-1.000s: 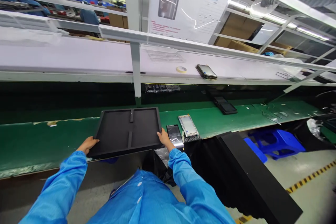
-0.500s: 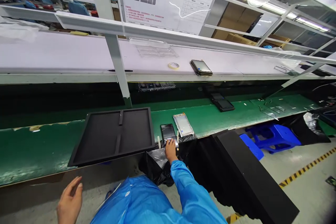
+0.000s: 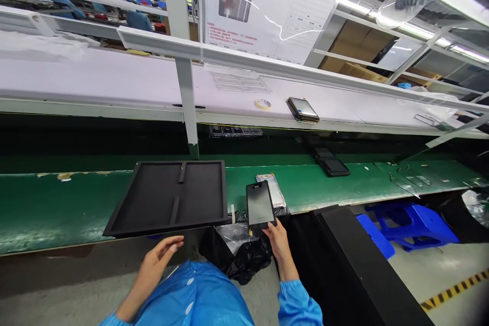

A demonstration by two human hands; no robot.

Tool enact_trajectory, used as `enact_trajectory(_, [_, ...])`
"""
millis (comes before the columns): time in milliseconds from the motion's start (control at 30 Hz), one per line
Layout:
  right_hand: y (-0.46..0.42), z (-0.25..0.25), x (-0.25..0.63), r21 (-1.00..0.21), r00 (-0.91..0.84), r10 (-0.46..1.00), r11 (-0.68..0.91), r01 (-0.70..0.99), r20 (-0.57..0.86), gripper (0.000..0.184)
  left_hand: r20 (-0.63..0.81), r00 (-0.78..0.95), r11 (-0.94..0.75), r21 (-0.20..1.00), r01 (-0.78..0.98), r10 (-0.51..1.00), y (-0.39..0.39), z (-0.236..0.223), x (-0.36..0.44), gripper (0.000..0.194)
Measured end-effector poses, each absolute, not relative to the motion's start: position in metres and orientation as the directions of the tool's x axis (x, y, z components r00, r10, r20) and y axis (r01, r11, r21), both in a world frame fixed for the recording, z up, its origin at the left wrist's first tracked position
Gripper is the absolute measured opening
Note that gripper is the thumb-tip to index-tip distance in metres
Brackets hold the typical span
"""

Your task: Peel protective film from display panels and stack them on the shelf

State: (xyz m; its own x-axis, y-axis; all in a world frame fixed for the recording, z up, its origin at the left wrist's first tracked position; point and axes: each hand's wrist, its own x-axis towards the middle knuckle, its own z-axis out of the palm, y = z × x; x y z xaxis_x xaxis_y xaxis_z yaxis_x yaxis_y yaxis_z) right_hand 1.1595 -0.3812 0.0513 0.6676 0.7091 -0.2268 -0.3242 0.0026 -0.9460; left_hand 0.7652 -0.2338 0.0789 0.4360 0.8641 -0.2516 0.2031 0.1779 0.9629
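Note:
My right hand (image 3: 278, 240) grips a dark display panel (image 3: 260, 205) by its lower right corner. The panel is tilted up, raised over the bench's front edge, and partly covers a pale, silver-framed panel (image 3: 275, 191) lying behind it. My left hand (image 3: 157, 261) is in the air with nothing in it, its fingers stretched out and the thumb a little apart. Above that hand, a shallow black tray (image 3: 153, 196) with a divider in two pieces rests on the green bench (image 3: 76, 209); I see nothing in it.
Black plastic bags (image 3: 250, 260) hang below the bench edge. A long black covered block (image 3: 355, 254) stands to the right, near blue stools (image 3: 414, 224). On the white shelf (image 3: 145, 86) are a tape roll (image 3: 263, 104) and stacked panels (image 3: 303, 109). Dark devices (image 3: 332, 162) lie farther back.
My right hand has lifted the dark panel off the bench and tilted it up. My left hand has moved right and up, closer to the tray. The camera view has shifted slightly.

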Motion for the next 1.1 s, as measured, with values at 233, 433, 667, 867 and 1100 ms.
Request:
enact_trajectory(233, [-0.405, 0.145, 1.106, -0.994, 0.219, 0.97, -0.098, -0.046, -0.105, 0.046, 0.337, 0.572, -0.573, 0.764, 0.298, 0.748, -0.212, 0.133, 0.816, 0.044])
enact_trajectory(433, [-0.387, 0.212, 1.086, -0.823, -0.173, 0.983, 0.048, 0.566, -0.062, 0.045, 0.186, 0.927, -0.857, 0.473, 0.204, 0.324, -0.201, 0.185, 0.817, 0.057])
enact_trajectory(667, [-0.363, 0.206, 1.085, -0.87, 0.174, 0.974, 0.039, 0.492, 0.142, 0.041, -0.036, 0.901, -0.717, 0.591, 0.369, 0.433, -0.218, 0.188, 0.796, 0.027])
enact_trajectory(867, [-0.321, 0.154, 1.015, -0.994, 0.423, 0.906, 0.048, -0.094, 0.004, 0.059, 0.371, 0.639, -0.736, 0.411, 0.538, 0.674, -0.239, 0.153, 0.822, 0.039])
enact_trajectory(1100, [-0.232, 0.098, 1.005, -0.997, 0.552, 0.833, -0.02, 0.069, 0.021, 0.046, 0.322, 0.681, -0.751, 0.358, 0.555, 0.657, -0.251, 0.125, 0.862, 0.052])
